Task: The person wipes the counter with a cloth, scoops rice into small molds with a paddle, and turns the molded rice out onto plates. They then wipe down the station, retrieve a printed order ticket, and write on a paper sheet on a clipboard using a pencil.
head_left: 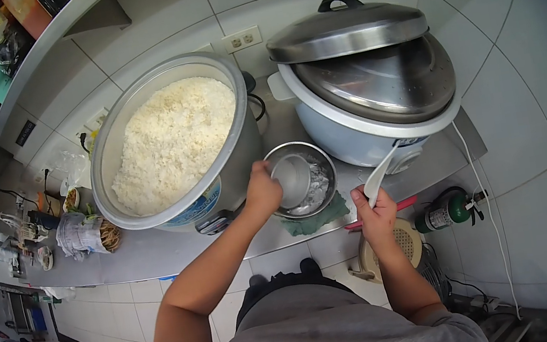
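My left hand (pixel 263 190) is closed on a translucent plastic cup (pixel 291 178), which is tilted inside a round metal bowl (pixel 332 172). The bowl seems to hold water. In my right hand (pixel 377 217) is a white rice paddle (pixel 381 174), gripped by its handle with the blade pointing up, in front of the covered rice cooker. Left of the bowl stands an uncovered rice cooker (pixel 244 133) holding plenty of cooked white rice (pixel 178 136). A green cloth (pixel 319 219) lies at the bowl's front edge.
A second rice cooker (pixel 342 133) carries a metal lid (pixel 385 82), with another lid (pixel 348 29) resting on top. Both cookers stand on a steel counter (pixel 137 260). A green fire extinguisher (pixel 448 213) and a white cord (pixel 480 188) are at the right. A shelf (pixel 63 39) juts out overhead.
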Action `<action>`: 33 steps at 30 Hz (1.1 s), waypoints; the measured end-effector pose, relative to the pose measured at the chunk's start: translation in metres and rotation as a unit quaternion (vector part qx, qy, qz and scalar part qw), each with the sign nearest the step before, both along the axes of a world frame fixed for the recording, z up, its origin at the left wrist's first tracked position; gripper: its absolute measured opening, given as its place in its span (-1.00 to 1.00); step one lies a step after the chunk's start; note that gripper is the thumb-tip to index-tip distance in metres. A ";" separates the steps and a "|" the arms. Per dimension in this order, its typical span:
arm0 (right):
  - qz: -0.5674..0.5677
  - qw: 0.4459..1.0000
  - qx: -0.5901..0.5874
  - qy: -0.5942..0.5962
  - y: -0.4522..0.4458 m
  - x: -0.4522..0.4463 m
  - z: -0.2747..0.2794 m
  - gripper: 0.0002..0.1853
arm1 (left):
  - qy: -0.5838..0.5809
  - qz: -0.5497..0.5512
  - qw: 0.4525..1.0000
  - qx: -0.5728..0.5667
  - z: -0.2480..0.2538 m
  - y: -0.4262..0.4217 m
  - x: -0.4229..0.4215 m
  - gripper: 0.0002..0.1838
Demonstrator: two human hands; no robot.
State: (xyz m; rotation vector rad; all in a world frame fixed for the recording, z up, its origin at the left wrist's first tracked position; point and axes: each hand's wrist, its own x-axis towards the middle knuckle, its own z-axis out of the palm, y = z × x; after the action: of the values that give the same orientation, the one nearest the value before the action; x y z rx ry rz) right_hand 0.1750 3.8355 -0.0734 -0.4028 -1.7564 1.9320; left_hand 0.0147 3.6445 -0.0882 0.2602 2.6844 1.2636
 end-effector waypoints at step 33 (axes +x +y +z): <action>0.370 0.436 0.820 -0.026 -0.342 -0.292 0.120 -0.85 | 0.037 0.183 0.741 0.645 0.127 -0.343 -0.117 -0.51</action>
State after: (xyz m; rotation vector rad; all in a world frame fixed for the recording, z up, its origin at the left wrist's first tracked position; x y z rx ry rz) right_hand -0.1175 3.4934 0.0469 1.1613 -2.9952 -0.4263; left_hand -0.1019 3.3011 0.0385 -0.1070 1.3889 3.0527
